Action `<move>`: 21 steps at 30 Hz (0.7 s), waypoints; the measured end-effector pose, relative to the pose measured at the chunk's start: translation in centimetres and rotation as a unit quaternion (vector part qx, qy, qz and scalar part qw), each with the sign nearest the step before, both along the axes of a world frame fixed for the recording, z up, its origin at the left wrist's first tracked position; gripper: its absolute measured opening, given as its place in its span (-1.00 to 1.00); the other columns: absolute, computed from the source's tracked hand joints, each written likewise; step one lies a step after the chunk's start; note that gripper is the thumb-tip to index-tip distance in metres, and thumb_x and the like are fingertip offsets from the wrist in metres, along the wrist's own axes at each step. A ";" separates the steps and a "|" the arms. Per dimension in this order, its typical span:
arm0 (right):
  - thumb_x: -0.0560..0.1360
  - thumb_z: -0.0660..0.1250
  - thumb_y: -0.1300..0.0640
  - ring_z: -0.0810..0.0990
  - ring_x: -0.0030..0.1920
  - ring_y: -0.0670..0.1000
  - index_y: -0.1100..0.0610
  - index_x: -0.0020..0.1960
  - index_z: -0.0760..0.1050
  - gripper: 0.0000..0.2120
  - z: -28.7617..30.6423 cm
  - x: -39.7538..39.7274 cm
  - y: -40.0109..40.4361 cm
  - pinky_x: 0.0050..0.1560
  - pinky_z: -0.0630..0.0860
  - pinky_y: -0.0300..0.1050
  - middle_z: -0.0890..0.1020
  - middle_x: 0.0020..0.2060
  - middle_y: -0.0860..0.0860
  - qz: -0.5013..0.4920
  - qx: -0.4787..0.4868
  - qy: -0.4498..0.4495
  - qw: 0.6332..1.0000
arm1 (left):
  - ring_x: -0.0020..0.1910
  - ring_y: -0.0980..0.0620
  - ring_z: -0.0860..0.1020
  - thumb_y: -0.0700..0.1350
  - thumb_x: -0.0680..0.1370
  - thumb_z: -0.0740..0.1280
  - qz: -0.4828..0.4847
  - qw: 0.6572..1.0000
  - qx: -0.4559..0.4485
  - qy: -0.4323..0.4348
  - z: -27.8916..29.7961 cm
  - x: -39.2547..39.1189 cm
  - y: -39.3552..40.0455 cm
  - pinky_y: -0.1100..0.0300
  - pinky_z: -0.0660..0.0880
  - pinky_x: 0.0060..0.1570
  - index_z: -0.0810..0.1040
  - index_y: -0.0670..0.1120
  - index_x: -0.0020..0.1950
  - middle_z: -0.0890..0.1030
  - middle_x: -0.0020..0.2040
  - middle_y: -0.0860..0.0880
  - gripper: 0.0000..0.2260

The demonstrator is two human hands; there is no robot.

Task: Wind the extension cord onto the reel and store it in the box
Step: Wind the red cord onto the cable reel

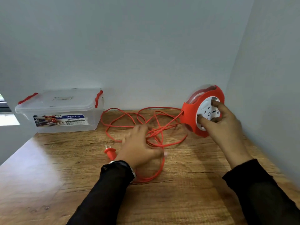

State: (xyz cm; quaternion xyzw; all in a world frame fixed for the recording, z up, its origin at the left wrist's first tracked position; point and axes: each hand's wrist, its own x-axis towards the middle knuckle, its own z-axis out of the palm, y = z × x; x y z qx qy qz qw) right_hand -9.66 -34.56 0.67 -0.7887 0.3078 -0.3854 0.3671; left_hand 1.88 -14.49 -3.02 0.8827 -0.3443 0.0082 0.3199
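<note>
Two hands work over a wooden table (48, 184) set into a corner of pale walls. Far left, at the back against the wall, stands a clear plastic box (65, 111) with its lid (65, 99) on, a red latch at each end and a printed label on its front side. Just right of the box, the loose red cord (123, 114) sprawls in tangled loops across the table, reaching from beside the box over to the reel. Its red plug (110, 151) lies flat on the table in front of the loops, prongs pointing away from the person, just left of the left wrist.

The left hand (139, 146), coming out of a black sleeve (103, 189), is motion-blurred and lies palm down over the thickest part of the tangle, fingers spread and only loosely bent; whether it actually has hold of any strand cannot be told. A long loop of cord trails back under this wrist.

Far right, near the side wall, the red reel (194, 114) stands on edge, its white socket face turned toward the camera and a few turns of cord visible behind its clear cover. The cord enters it through a hole on its left rim. The right hand (225, 120) grips the white face, thumb low and fingertips curled into it higher up.
</note>
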 end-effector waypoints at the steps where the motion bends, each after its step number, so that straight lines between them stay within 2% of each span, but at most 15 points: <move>1: 0.27 0.43 -0.13 0.59 -0.05 0.02 -0.17 0.32 0.41 -0.38 -0.1 0.1 -0.1 -0.02 0.46 -0.14 0.65 -0.01 0.05 -0.001 -0.008 0.005 1.000 | 0.23 0.02 0.45 0.32 0.19 0.46 -0.008 0.997 0.075 0.012 -0.3 -0.1 -0.2 -0.09 0.32 0.33 0.44 0.13 0.19 0.46 0.19 0.08 -0.37; 2: 0.26 0.41 -0.17 0.59 -0.02 0.04 -0.18 0.33 0.39 -0.36 -0.2 0.1 0.0 -0.01 0.47 -0.13 0.64 0.01 0.06 -0.003 -0.023 0.018 1.000 | 0.22 -0.01 0.46 0.24 0.23 0.49 -0.011 0.995 0.094 0.024 -0.4 -0.2 -0.3 -0.10 0.32 0.32 0.45 0.16 0.10 0.47 0.14 0.09 -0.50; 4: 0.29 0.39 -0.18 0.57 0.06 0.10 -0.22 0.35 0.35 -0.36 -0.4 0.0 0.1 0.04 0.48 -0.07 0.61 0.07 0.10 -0.008 -0.055 0.047 0.997 | 0.11 -0.02 0.52 0.02 0.29 0.51 0.009 0.998 0.059 0.029 -0.1 0.4 0.2 0.00 0.42 0.21 0.47 0.14 -0.08 0.52 -0.01 0.10 -0.70; 6: 0.34 0.38 -0.14 0.56 0.13 0.15 -0.24 0.36 0.33 -0.40 -0.7 0.0 0.0 0.09 0.51 -0.01 0.60 0.13 0.14 -0.015 -0.075 0.060 0.995 | 0.01 -0.01 0.56 -0.08 0.28 0.51 0.033 0.998 0.037 0.034 0.4 1.2 1.2 0.07 0.49 0.10 0.51 0.10 -0.17 0.57 -0.11 0.10 -0.77; 8: 0.37 0.36 -0.12 0.55 0.16 0.18 -0.24 0.37 0.32 -0.41 -0.8 0.0 0.0 0.11 0.52 0.04 0.60 0.14 0.14 -0.017 -0.096 0.077 0.992 | -0.09 0.02 0.56 -0.10 0.28 0.53 0.051 0.998 0.013 0.042 0.6 2.2 2.2 0.12 0.51 0.02 0.54 0.07 -0.21 0.60 -0.17 0.09 -0.79; 11: 0.38 0.31 -0.14 0.53 0.18 0.22 -0.27 0.38 0.29 -0.42 -1.2 0.2 0.0 0.17 0.50 0.13 0.58 0.18 0.13 -0.013 -0.116 0.120 0.986 | -0.21 0.06 0.55 -0.14 0.37 0.49 0.080 0.994 -0.068 0.032 0.9 2.7 3.0 0.16 0.49 -0.10 0.57 0.01 -0.21 0.60 -0.23 0.09 -0.88; 14: 0.37 0.31 -0.12 0.52 0.20 0.22 -0.29 0.38 0.28 -0.42 -1.6 0.3 0.0 0.20 0.48 0.14 0.57 0.22 0.11 0.010 -0.111 0.158 0.981 | -0.29 0.12 0.54 -0.18 0.44 0.44 0.117 0.976 -0.181 0.028 1.4 3.2 3.3 0.24 0.47 -0.20 0.55 0.04 -0.22 0.55 -0.29 0.10 -0.87; 16: 0.37 0.32 -0.09 0.50 0.24 0.21 -0.31 0.37 0.27 -0.41 -1.8 0.5 0.0 0.21 0.47 0.13 0.54 0.27 0.08 0.022 -0.107 0.181 0.977 | -0.24 0.04 0.56 -0.20 0.46 0.41 0.140 0.962 -0.235 0.017 1.6 3.7 3.8 0.23 0.49 -0.18 0.55 0.04 -0.18 0.58 -0.25 0.02 -0.86; 18: 0.37 0.32 -0.05 0.47 0.26 0.22 -0.32 0.36 0.28 -0.41 -1.9 0.6 -0.2 0.22 0.46 0.13 0.52 0.30 0.08 0.026 -0.113 0.202 0.972 | -0.17 -0.03 0.60 -0.22 0.46 0.40 0.167 0.946 -0.278 0.010 1.9 4.1 4.5 0.11 0.54 -0.08 0.58 -0.03 -0.09 0.62 -0.19 -0.05 -0.89; 21: 0.39 0.27 0.01 0.44 0.28 0.24 -0.34 0.32 0.31 -0.46 -2.1 0.6 -0.5 0.26 0.43 0.13 0.50 0.32 0.06 0.024 -0.121 0.220 0.968 | -0.19 0.13 0.57 -0.26 0.43 0.42 0.213 0.922 -0.322 0.019 2.6 4.2 5.5 0.25 0.52 -0.15 0.56 -0.01 -0.03 0.60 -0.19 0.05 -0.80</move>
